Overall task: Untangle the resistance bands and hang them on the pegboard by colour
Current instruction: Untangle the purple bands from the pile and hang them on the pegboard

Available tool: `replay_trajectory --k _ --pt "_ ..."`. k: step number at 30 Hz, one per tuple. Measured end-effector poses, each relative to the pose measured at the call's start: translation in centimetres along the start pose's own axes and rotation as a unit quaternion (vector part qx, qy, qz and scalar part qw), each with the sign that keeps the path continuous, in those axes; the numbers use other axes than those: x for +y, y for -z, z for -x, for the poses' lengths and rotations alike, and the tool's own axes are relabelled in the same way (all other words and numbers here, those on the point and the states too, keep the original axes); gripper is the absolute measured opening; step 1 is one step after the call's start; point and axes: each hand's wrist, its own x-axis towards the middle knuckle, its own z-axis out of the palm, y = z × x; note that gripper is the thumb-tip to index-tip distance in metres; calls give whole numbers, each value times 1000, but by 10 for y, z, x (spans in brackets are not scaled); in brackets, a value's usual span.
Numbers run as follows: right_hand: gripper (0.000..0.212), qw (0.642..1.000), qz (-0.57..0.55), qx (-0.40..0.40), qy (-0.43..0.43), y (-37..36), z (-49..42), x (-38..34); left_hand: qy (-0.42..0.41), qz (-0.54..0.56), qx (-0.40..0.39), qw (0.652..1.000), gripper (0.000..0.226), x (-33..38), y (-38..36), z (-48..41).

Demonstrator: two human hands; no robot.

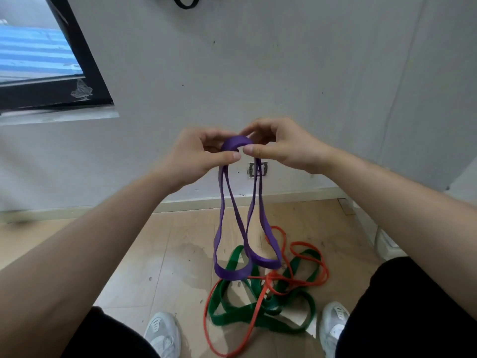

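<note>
Left hand and right hand both pinch the purple band, hanging doubled above the green-and-orange tangle; next it probably needs lifting to the pegboard.

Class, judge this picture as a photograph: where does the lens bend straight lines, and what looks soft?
Head view: the wide lens tilts the window frame and bows the skirting board; light is even, shadows soft; the left hand and right hand pinching the purple band look slightly soft.
</note>
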Motion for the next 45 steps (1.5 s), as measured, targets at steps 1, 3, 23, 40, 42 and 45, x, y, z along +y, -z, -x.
replay_trajectory --k 1,3,23,40,42,45 --pt "29 1000 6 -1 0 1 0 -1 4 -6 2 1000 35 -1 -1 0" --pt "27 1000 8 0 3 3 1 -1 21 8 14 1000 40 -3 -2 -1" --pt "19 965 -200 161 50 39 16 -22 141 138 -6 980 20 -31 -117 7" --pt "24 908 -332 249 -53 118 42 49 118 87 -33 989 24 -27 -92 -11" --pt "33 912 -335 212 -104 123 50 67 127 87 -15 988 24 -27 -79 -15" --pt "36 927 -294 129 -192 123 59 92 126 115 -5 985 24 -27 -65 -15"
